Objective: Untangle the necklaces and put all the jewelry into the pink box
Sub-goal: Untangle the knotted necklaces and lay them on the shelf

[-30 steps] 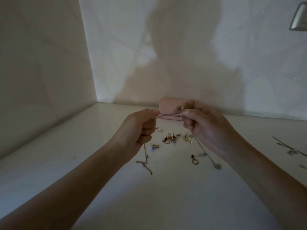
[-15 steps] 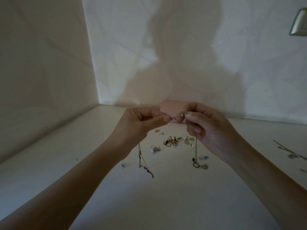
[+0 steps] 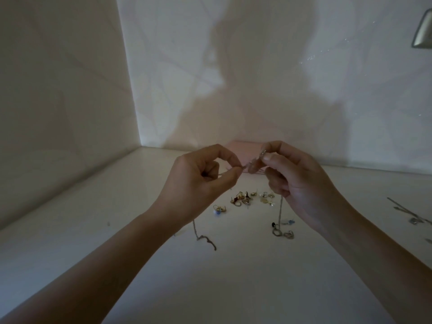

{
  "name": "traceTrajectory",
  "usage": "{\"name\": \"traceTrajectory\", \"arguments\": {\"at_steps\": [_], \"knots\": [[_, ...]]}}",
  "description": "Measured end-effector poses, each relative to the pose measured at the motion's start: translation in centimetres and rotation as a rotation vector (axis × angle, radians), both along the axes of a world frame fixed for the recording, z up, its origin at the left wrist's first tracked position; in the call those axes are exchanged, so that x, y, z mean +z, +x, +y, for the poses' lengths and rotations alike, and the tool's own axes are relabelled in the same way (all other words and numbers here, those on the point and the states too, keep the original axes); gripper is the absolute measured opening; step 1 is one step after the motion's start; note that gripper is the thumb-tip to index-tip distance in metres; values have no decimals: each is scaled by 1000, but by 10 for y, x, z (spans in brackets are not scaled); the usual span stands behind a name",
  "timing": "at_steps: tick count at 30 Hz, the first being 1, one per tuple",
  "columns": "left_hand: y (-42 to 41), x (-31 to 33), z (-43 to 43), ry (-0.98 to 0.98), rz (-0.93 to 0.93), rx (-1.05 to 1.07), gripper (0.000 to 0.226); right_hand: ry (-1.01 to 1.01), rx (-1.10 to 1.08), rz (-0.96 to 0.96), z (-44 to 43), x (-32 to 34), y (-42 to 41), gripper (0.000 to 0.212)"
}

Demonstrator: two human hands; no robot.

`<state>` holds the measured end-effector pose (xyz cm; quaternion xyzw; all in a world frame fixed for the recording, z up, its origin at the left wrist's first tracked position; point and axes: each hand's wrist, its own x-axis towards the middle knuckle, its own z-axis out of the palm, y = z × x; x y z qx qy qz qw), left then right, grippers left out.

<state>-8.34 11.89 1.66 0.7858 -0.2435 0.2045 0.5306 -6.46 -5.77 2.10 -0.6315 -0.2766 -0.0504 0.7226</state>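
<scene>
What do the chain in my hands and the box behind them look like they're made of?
The chain looks like thin silvery metal, judging by its glint and limp hang. The pink box looks matte, perhaps card or faux leather; too dim to settle.

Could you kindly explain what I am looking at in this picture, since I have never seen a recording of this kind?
There is no machine here. These are a person's two bare hands, filmed by a wide-angle camera worn on the head, looking forward and down. The left hand and right hand each pinch a tangle of necklaces, raised above a white surface. Loose chain ends hang down to it, one carrying a heart pendant. Small earrings lie scattered below the hands. A pink box stands against the wall behind. Another chain lies at the far right.
</scene>
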Motion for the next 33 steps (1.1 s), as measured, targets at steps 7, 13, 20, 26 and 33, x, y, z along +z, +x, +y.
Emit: {"name": "traceTrajectory", "arguments": {"at_steps": [7,13,20,26,33], "knots": [[1,-4,-2,49,-148,75,6,-53,-58,33,-1,-6,5,36],[8,-8,4,275,-375,203,15,-158,-171,8,0,-7,3,21],[14,-11,5,416,-199,190,11,-225,-220,49,4,-13,6,22],[17,-8,5,190,208,-42,21,-29,1,325,8,-17,9,11],[18,-11,-1,62,300,-94,19,86,40,434,10,-19,10,11]]}}
